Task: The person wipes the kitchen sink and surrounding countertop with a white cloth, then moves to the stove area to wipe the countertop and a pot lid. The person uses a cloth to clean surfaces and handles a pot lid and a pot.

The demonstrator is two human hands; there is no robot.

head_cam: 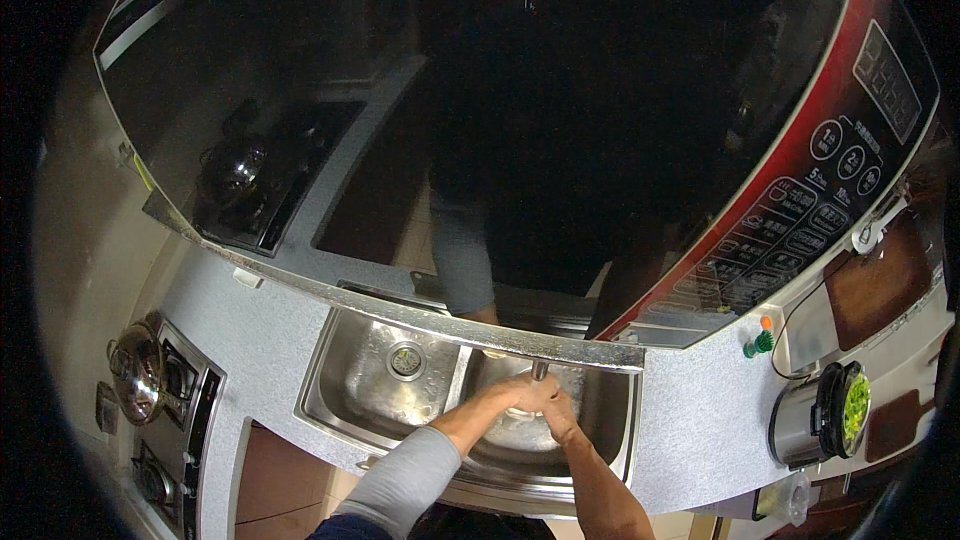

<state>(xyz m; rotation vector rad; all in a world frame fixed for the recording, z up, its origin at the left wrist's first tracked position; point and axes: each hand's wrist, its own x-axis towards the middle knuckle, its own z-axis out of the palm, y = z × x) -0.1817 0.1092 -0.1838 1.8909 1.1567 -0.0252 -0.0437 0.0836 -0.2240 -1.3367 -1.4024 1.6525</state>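
Below the faucet spout (539, 370), both hands meet over the right basin (615, 409) of a stainless steel double sink. My left hand (529, 392), with a grey sleeve up the forearm, reaches in from the left and partly covers my right hand (556, 409). The fingers overlap, so I cannot tell whether they grip anything. Just beneath them shows a small whitish patch (523, 414), too blurred to name. In the left basin (352, 382) there are water drops and a drain strainer (406, 361) with green bits in it.
A microwave oven (600, 127) overhangs the sink, its shelf edge (480, 337) close above the hands. At left, a lidded metal wok (139, 373) sits on the gas stove (180, 427). A green brush (759, 343) and a pot-shaped appliance (799, 420) topped with chopped greens (856, 406) stand right.
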